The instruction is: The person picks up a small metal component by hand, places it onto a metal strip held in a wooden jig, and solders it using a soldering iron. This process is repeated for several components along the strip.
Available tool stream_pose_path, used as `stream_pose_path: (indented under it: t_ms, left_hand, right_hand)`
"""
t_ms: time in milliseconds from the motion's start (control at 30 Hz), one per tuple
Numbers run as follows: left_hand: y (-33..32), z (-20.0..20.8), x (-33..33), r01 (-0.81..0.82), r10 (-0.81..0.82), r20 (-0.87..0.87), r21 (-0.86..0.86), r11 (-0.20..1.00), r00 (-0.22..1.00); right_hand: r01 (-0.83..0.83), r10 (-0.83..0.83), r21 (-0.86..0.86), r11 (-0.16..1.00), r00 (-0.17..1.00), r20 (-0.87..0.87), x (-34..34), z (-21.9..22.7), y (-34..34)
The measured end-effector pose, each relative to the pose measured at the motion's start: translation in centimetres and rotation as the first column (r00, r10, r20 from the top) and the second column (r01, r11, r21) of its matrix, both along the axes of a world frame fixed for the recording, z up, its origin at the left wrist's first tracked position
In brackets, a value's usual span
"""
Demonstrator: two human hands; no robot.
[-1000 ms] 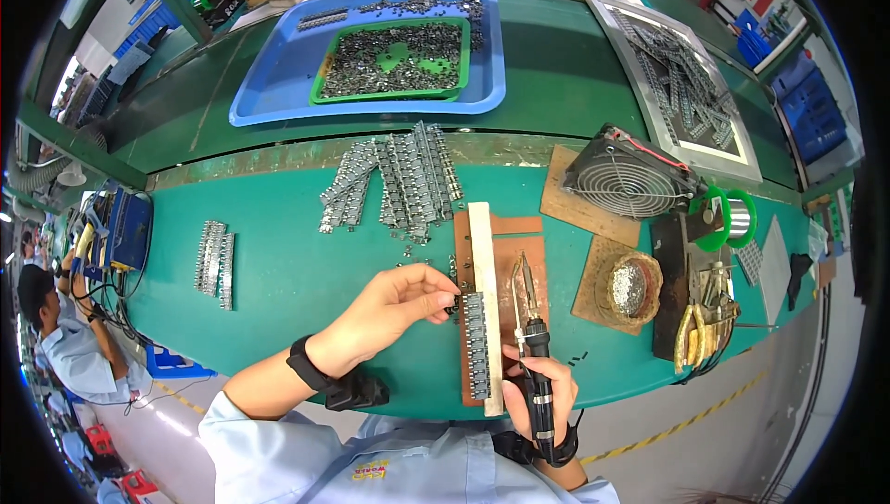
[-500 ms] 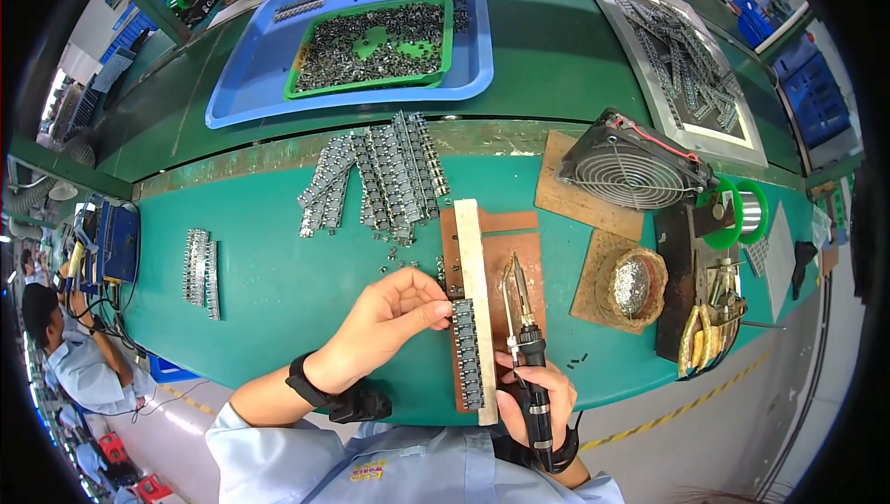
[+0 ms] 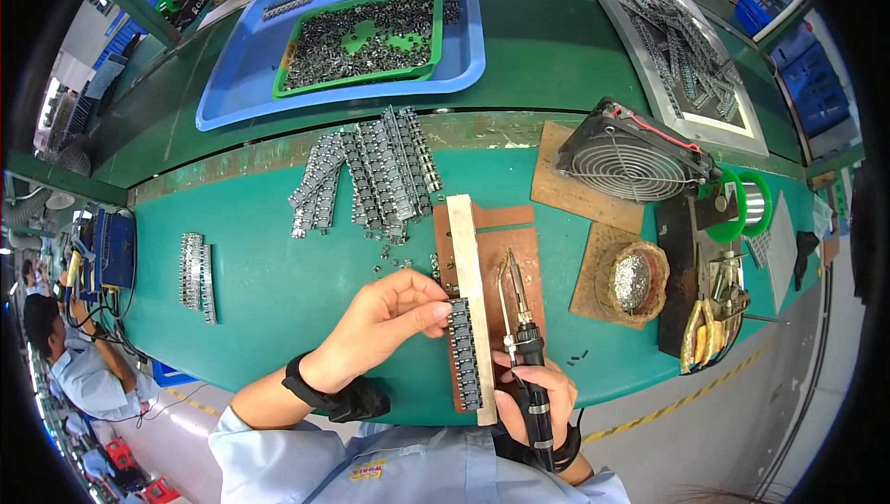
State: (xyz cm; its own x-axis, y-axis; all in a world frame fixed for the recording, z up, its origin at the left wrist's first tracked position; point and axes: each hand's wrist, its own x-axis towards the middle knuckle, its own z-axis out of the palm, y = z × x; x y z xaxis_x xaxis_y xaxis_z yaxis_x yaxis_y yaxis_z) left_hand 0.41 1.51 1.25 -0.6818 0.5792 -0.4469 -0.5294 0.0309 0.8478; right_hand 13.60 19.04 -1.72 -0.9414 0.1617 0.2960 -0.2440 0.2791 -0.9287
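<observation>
Near the table's front edge, our left hand (image 3: 385, 318) pinches a component strip (image 3: 464, 356) while our right hand (image 3: 538, 397) clasps the soldering iron (image 3: 521, 328); next, we judge, tip meets joints.

Your right hand (image 3: 530, 397) wrapped the black soldering iron handle (image 3: 533, 393), so its grip was mostly covered. Your left fingertips (image 3: 436, 311) hid the top of the row of small grey metal parts (image 3: 464, 356) along the pale wooden strip (image 3: 471, 300). Parts heaped in the green plastic tray (image 3: 360, 40) were too small to tell apart. The steel-framed tray (image 3: 681, 45) was cut by the picture's rim.
</observation>
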Motion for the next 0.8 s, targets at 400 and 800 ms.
stream_pose_path:
  t_ms: [400, 800]
  left_hand:
    - [-0.7, -0.3, 0.0, 0.083, -0.083, -0.05, -0.002, 0.997, 0.995]
    - [-1.0, -0.6, -0.5, 0.122, -0.127, 0.062, 0.073, 0.99, 0.99]
  right_hand:
    - [0.002, -0.001, -0.071, 0.997, 1.0, 0.002, 0.4, -0.2, 0.2]
    - [0.244, -0.243, -0.082, 0.966, 0.97, 0.022, 0.9, 0.7, 1.7]
